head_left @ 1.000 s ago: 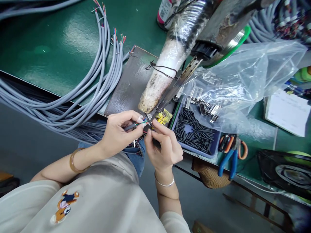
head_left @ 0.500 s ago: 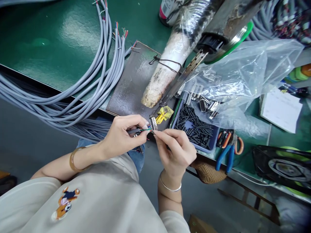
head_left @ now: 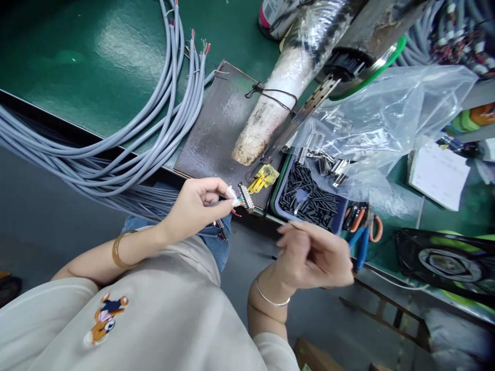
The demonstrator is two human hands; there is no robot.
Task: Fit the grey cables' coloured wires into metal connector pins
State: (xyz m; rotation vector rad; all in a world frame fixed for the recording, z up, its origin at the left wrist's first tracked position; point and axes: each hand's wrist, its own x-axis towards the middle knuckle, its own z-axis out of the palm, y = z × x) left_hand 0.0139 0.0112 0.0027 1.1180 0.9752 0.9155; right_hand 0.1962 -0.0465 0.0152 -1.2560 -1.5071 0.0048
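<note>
My left hand (head_left: 203, 208) is closed in a pinch, with white covers on its fingertips, over thin coloured wires (head_left: 238, 198). These wires meet the pins of a metal multi-pin connector (head_left: 246, 198), which sticks out past the fingertips, above the lap. My right hand (head_left: 315, 252) is apart from the connector, near the front edge of a blue tray (head_left: 337, 226). Its fingers are bent and smeared by motion, so I cannot make out whether anything is in them. Short black sleeves (head_left: 309, 198) fill much of the tray.
Grey cables (head_left: 154, 139) lie across the table's left. A wrapped soldering iron (head_left: 266, 108) points down over a dark plate (head_left: 216, 123), near a yellow sponge (head_left: 265, 178). A plastic bag (head_left: 386, 123) holds more connectors. Pliers (head_left: 363, 237) and a black fan (head_left: 444, 263) are at right.
My right hand has left the connector and moved right to the tray's front edge. My left hand stays closed at the wires, and the connector now shows more fully.
</note>
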